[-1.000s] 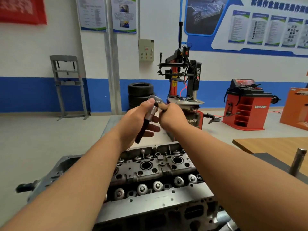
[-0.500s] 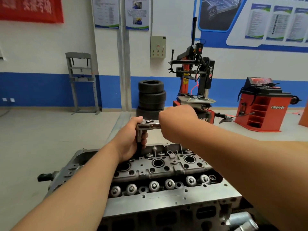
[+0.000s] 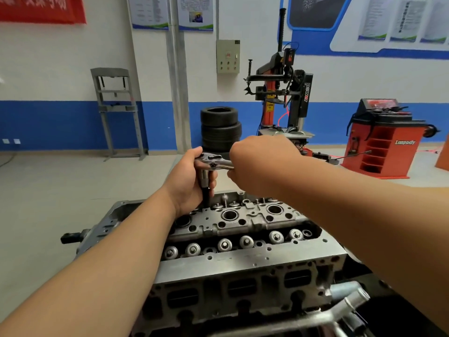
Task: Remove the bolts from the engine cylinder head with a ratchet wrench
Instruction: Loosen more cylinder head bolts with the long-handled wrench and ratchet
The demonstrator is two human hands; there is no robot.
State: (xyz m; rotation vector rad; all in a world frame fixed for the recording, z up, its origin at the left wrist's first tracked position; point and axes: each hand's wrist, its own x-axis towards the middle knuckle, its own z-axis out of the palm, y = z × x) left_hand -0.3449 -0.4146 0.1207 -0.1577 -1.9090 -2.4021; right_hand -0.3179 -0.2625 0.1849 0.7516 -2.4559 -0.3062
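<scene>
wrench (image 3: 213, 164) stands upright on cylinder head (image 3: 243, 222).

Stacked tyres (image 3: 220, 127) beside a tyre changer (image 3: 281, 93); red cabinet (image 3: 386, 144), perhaps a wheel balancer.

Head-worn camera looks forward and down, close over the cylinder head (image 3: 243, 266).

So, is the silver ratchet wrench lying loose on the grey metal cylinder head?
No, the left hand grips the ratchet wrench by its shaft, the right hand its handle.
</scene>
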